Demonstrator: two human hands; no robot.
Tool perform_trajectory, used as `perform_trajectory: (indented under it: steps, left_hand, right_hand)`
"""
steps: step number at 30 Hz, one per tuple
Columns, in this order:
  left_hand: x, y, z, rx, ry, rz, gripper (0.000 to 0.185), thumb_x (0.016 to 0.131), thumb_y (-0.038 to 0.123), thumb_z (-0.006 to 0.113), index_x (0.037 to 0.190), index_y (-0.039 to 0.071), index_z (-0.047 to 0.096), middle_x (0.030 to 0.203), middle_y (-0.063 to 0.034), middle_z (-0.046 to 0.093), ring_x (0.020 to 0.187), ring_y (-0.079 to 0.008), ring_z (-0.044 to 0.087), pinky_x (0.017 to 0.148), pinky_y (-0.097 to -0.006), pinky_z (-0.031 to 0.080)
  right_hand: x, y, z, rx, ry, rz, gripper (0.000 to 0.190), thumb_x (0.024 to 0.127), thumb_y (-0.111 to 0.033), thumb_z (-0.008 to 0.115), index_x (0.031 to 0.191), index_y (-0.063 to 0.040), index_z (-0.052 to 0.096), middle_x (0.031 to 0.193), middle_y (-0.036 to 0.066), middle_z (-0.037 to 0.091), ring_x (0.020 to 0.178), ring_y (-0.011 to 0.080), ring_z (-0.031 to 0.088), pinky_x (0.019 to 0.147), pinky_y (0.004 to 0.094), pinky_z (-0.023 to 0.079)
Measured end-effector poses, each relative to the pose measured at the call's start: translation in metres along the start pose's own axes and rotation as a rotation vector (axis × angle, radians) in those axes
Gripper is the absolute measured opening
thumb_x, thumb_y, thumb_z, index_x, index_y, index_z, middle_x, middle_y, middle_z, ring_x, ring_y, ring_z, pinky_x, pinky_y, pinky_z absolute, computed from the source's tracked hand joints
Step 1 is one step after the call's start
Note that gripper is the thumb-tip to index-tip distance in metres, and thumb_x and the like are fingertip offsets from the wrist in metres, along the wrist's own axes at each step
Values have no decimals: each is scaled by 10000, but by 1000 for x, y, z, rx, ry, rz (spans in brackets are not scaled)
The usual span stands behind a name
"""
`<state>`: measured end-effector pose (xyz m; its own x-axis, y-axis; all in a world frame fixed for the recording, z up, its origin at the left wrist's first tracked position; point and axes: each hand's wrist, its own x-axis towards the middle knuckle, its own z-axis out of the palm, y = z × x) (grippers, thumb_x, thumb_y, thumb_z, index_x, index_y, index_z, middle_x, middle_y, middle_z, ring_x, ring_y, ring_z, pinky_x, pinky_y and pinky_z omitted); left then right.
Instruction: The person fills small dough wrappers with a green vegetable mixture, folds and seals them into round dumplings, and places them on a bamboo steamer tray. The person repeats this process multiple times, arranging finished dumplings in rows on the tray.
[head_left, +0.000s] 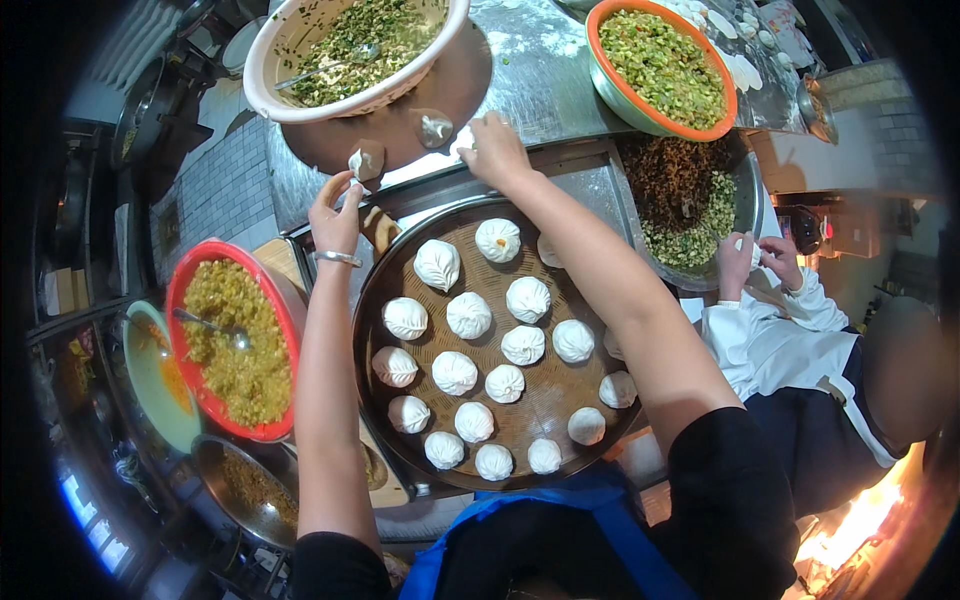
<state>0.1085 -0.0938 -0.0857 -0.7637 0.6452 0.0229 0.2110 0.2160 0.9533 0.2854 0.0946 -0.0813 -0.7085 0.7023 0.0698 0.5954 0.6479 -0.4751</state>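
Note:
A round woven steamer tray (555, 420) lies before me, bearing several pleated white dough buns (469, 315). Beyond its far left rim, my left hand (337, 214), with a bracelet on the wrist, has thumb and fingertips at a small piece of white dough (363, 162); whether it grips the piece is unclear. My right hand (495, 150) is at the metal table's edge, its fingers closed on a piece of white dough (463, 141) that they partly cover. Between the hands, another whitish piece (435, 129) lies in the shadow below a large white bowl (262, 97) of chopped green filling.
A red basin (180, 277) of yellow filling and a pale green bowl (142, 375) stand left. An orange-rimmed bowl (596, 45) and a metal basin (750, 195) of fillings are right. A co-worker's hands (757, 259) hold dough beside it. Flames (862, 517) burn at lower right.

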Motion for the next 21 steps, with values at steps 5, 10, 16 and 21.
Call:
perform_trajectory:
  steps: [5, 10, 16, 21]
  left_hand:
    - [-12, 5, -17, -59, -17, -49, 243, 822, 61, 627, 1048, -26, 611, 996, -94, 641, 949, -156, 601, 849, -269, 453]
    - [-23, 3, -28, -67, -5, -77, 238, 834, 55, 609, 1052, -41, 602, 1015, -103, 635, 954, -159, 599, 867, -266, 451]
    - [-32, 4, -28, -71, -51, -76, 264, 856, 111, 610, 1085, -20, 600, 1034, -67, 622, 913, -116, 580, 800, -236, 467]
    - [-41, 25, -33, -138, -43, -127, 236, 855, 61, 598, 1068, -42, 596, 1053, -105, 618, 978, -152, 583, 867, -258, 454]
  right_hand:
    - [-6, 4, 4, -113, -52, -288, 129, 700, -24, 611, 823, -10, 572, 977, 138, 519, 956, 299, 538, 755, 380, 511]
    - [-6, 24, 3, -196, 27, -625, 105, 662, 1, 585, 749, -24, 531, 813, 91, 518, 799, 277, 576, 664, 353, 519]
    - [-7, 28, 1, -75, 7, -475, 53, 665, -2, 570, 714, -20, 577, 806, 125, 576, 833, 294, 589, 707, 384, 501]
    - [-7, 13, -69, 402, 206, -49, 99, 720, -7, 574, 781, -10, 652, 818, 174, 627, 769, 312, 616, 719, 379, 492]
